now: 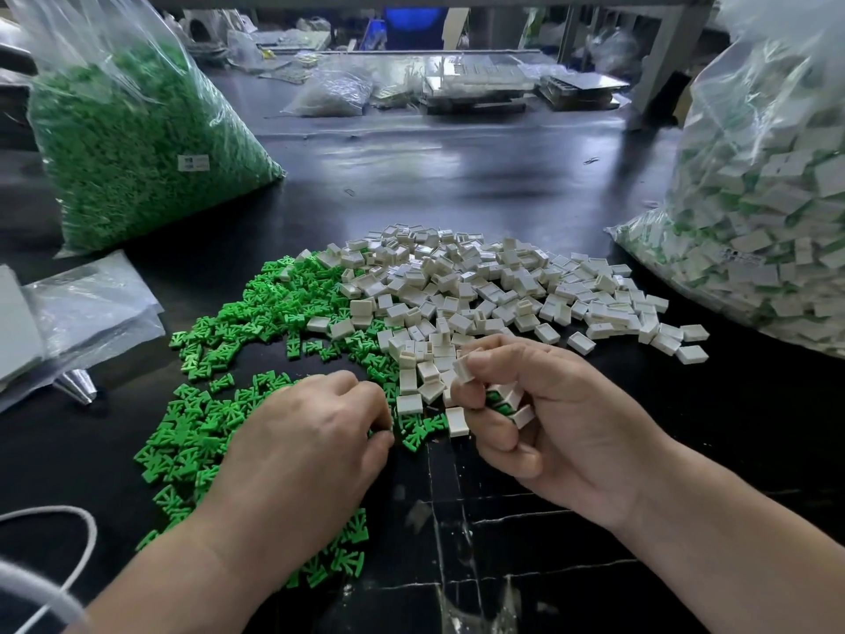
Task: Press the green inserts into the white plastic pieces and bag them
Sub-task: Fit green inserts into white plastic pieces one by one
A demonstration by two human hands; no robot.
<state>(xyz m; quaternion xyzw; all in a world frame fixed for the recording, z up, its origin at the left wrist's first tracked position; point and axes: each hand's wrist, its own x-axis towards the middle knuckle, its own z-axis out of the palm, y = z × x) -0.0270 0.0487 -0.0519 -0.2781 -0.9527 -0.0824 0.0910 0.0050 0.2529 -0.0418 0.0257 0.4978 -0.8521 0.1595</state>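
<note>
Pinching a white piece (464, 370), your right hand (562, 427) holds more; your left hand (311, 432) curls onto green inserts (270, 308), grip unclear. Ten o'clock bag label (193, 162): unreadable.

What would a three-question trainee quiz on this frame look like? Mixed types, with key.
1. True or false: the right hand holds several white pieces at once.
2. The left hand is on which loose pile? A: green inserts. B: white pieces. C: neither.
3. Short answer: what fills the bag on the right?

Key: 1 true; 2 A; 3 white pieces with green inserts showing in them.
</note>
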